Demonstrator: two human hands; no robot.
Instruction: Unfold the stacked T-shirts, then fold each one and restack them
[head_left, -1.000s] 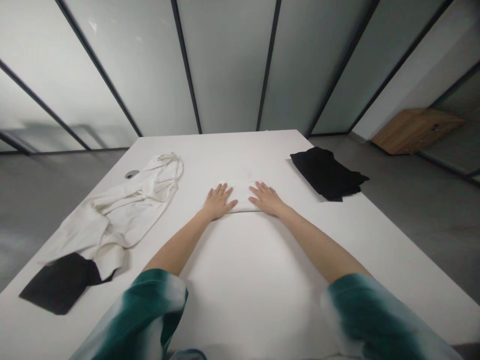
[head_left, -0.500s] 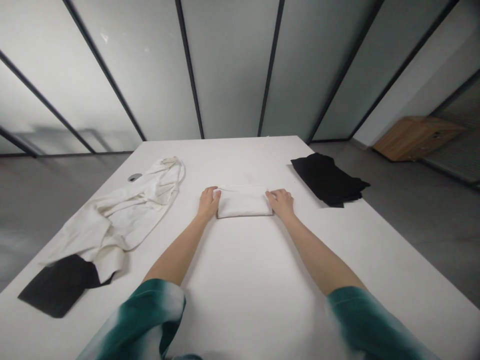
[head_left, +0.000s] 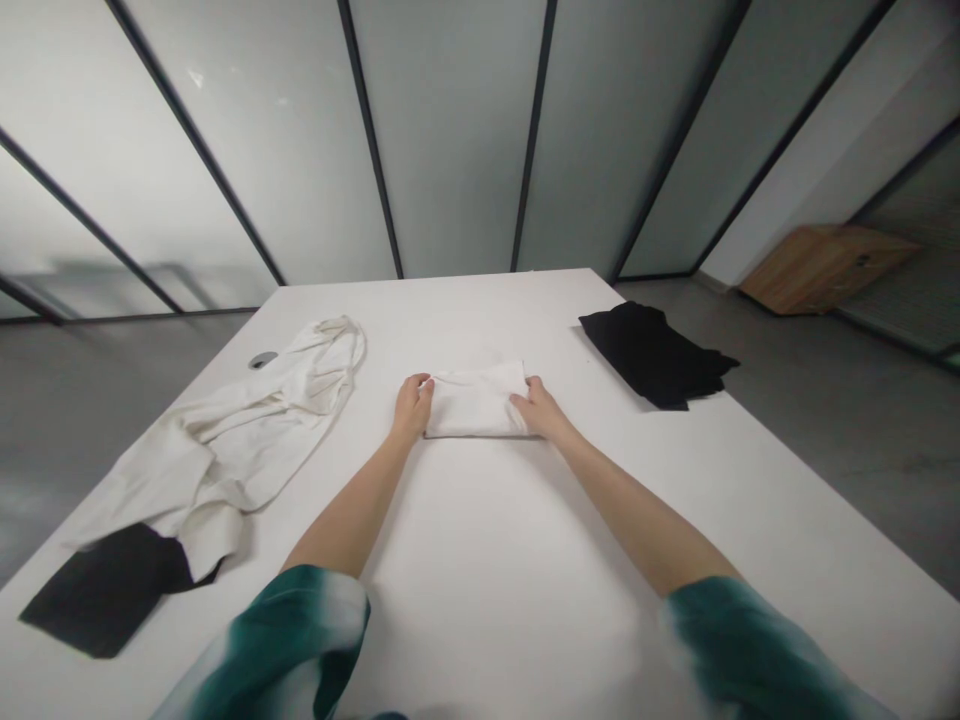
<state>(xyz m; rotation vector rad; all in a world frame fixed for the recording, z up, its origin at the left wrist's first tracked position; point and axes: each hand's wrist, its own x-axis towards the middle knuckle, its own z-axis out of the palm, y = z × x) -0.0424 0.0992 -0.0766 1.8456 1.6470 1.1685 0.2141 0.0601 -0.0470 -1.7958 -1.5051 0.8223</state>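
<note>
A folded white cloth [head_left: 476, 402] forms a flat rectangle in the middle of the table, with a thin dark line along its near edge. At its left end, my left hand [head_left: 412, 405] grips the side, thumb near the top and fingers curled round the far corner. My right hand [head_left: 541, 408] pinches the right end, with the thumb over the upper face and the fingers behind the edge. The right end looks slightly raised. The fingers' undersides are hidden.
On the white table [head_left: 480, 560], a crumpled white garment [head_left: 255, 430] lies to the left, partly over a black piece of cloth [head_left: 101, 590]. A grey round grommet [head_left: 262, 360] is beside it. Black cloths [head_left: 652, 355] are stacked at the right edge. Beyond stands a wooden cabinet [head_left: 825, 268].
My right hand has moved slightly left and further onto the folded white cloth, its thumb now over the face. The cloth's far right corner has risen a little. My left hand keeps its hold.
</note>
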